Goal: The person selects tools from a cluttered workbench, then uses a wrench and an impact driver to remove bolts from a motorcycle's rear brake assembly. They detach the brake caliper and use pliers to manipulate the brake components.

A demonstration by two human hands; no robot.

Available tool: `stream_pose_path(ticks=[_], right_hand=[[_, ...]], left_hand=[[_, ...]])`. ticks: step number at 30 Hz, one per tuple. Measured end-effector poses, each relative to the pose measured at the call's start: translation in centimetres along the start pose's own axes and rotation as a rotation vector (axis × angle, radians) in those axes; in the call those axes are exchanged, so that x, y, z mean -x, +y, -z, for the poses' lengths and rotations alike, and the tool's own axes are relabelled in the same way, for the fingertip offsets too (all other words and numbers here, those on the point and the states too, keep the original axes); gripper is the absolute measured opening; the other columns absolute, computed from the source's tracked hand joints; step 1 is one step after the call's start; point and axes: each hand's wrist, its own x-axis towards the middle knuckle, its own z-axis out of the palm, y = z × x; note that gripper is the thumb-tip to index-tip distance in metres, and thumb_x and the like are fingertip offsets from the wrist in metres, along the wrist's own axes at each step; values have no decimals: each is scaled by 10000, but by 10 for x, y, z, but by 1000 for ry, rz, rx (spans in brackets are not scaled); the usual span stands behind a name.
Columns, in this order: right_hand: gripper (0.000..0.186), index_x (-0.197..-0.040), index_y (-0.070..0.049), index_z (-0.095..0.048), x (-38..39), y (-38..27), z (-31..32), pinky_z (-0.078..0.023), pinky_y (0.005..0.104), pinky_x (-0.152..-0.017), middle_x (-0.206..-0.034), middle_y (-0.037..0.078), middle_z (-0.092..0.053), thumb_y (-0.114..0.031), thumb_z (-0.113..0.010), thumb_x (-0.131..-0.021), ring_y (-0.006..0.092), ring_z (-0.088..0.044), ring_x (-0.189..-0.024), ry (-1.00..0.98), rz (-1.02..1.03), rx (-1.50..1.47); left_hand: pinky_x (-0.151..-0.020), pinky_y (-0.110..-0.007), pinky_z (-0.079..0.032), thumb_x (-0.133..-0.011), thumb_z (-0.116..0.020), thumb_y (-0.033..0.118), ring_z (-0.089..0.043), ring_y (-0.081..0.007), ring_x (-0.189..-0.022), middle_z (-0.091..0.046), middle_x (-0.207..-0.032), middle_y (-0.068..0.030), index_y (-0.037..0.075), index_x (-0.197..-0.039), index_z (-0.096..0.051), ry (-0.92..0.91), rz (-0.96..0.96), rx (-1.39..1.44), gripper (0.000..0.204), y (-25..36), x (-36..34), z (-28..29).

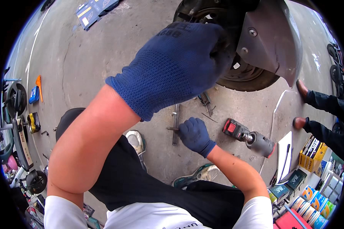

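My left hand (179, 61), in a blue knit glove, is raised to the scooter wheel (248, 72) with its fingers curled against the wheel area; what it grips is hidden. My right hand (195, 133), also gloved in blue, reaches down to the concrete floor and closes on a thin metal tool (175, 124) that lies there, a long bar with a short crosspiece. A bunch of thin metal rods (205, 101) lies just beyond it. A grey body panel (271, 38) of the scooter hangs over the wheel.
A red and grey power impact wrench (248, 138) lies right of my right hand. Boxes, cans and a clipboard (284, 156) sit at lower right. Another person's shoes (302, 89) and dark trouser legs stand at the right. Small scooters and tools line the left edge.
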Motion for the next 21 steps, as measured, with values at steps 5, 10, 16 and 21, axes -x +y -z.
stream_pose_path(ticks=[5, 10, 16, 21], right_hand=[[190, -834, -132, -552, 32, 9, 3, -404, 415, -657, -773, 72, -547, -300, -606, -903, 264, -538, -732, -253, -32, 19], [230, -834, -112, -587, 45, -11, 112, -450, 435, -637, -729, 99, -597, -315, -588, -942, 296, -616, -720, -471, -220, -227], [184, -888, -96, -636, 44, -9, 245, -489, 409, -653, -762, 96, -624, -279, -655, -908, 305, -623, -720, -341, -401, -218], [530, -1106, -92, -615, 100, 32, 274, -481, 437, -820, -990, 93, -633, -284, -860, -676, 316, -599, -936, -58, -630, 77]], left_hand=[[-732, -441, -516, -932, -622, 267, -661, -382, -812, -681, -879, -202, 62, -1086, -680, -205, 59, -6, 263, -2, -8, -2], [-862, -449, -502, -941, -610, 346, -665, -360, -967, -692, -1023, -199, 59, -1214, -630, -1005, 95, 75, 396, 2, 15, -21], [-873, -441, -495, -982, -551, 337, -669, -341, -1009, -691, -1037, -196, 68, -1234, -604, -1255, -32, 401, 372, 49, 51, -64], [-797, -447, -500, -989, -538, 294, -669, -350, -917, -685, -914, -188, 65, -1167, -601, -1127, 149, 290, 297, 49, 40, -78]])
